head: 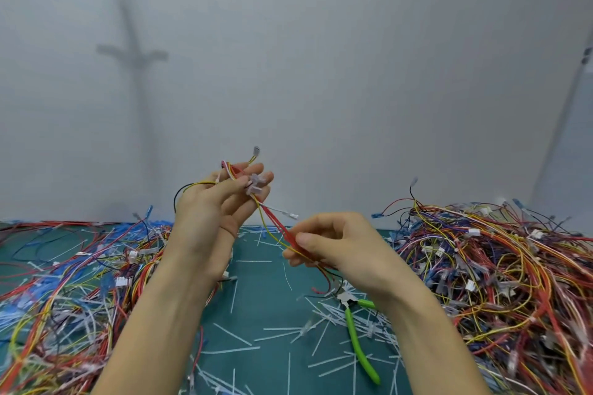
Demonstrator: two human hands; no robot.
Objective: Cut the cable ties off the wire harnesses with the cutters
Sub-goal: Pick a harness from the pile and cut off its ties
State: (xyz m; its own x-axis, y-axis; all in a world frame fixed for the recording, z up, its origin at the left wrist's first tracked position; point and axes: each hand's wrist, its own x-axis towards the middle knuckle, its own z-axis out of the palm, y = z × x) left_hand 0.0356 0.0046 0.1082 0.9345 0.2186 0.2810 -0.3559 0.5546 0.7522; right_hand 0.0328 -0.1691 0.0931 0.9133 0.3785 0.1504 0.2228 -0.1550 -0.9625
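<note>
The green mat [256, 298] bears a left wire heap [64, 298], a right wire heap [497, 266], cut ties [231, 351] and cutters [356, 337]

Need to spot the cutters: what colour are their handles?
Bright green; cutters lie on the mat, seen in the head view.

Cutters [353, 333] — one handle behind forearm [433, 330]

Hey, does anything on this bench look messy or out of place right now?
Cut cable ties litter the green mat, thickest around the cutters, which lie idle beneath the right forearm. The left hand and right hand both hold one wire harness in the air. Messy, but nothing looks damaged.
</note>
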